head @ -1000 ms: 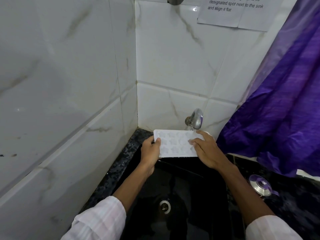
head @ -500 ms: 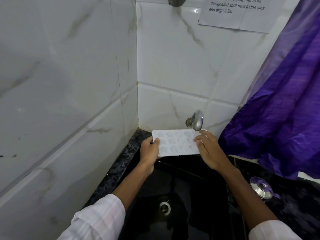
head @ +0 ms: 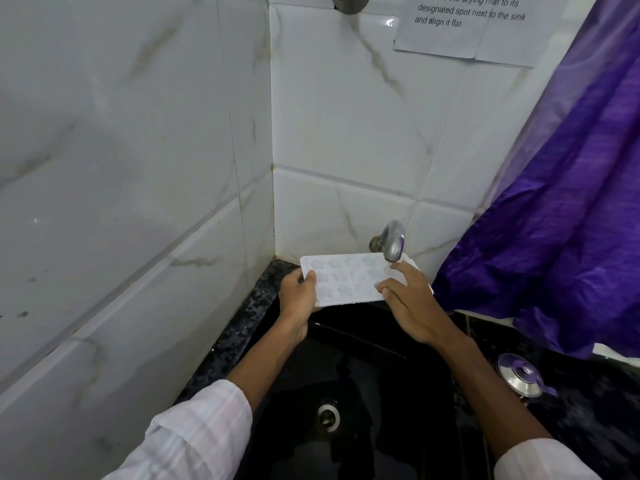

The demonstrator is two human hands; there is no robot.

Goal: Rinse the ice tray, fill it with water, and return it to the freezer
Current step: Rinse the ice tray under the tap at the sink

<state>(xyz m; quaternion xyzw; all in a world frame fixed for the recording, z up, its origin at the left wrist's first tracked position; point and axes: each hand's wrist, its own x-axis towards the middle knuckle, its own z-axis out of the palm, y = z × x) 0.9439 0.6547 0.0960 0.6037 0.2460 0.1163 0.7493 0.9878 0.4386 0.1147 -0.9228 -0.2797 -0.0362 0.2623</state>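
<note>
A white ice tray (head: 343,278) with star-shaped cells is held level over the black sink (head: 367,375), just under the steel tap (head: 393,242). A thin stream of water falls from the tap onto the tray's right part. My left hand (head: 298,299) grips the tray's left end, thumb on top. My right hand (head: 408,299) lies over the tray's right end with its fingers spread across the cells, covering that end.
White marble-look tiles close the corner behind and to the left. A purple curtain (head: 561,202) hangs at the right. A steel lid with a purple knob (head: 519,375) sits on the dark counter right of the sink. The drain (head: 327,415) is below.
The tray has stayed under the tap. My right hand's fingers have shifted over the tray's right end, drawing back and then spreading across the cells again.
</note>
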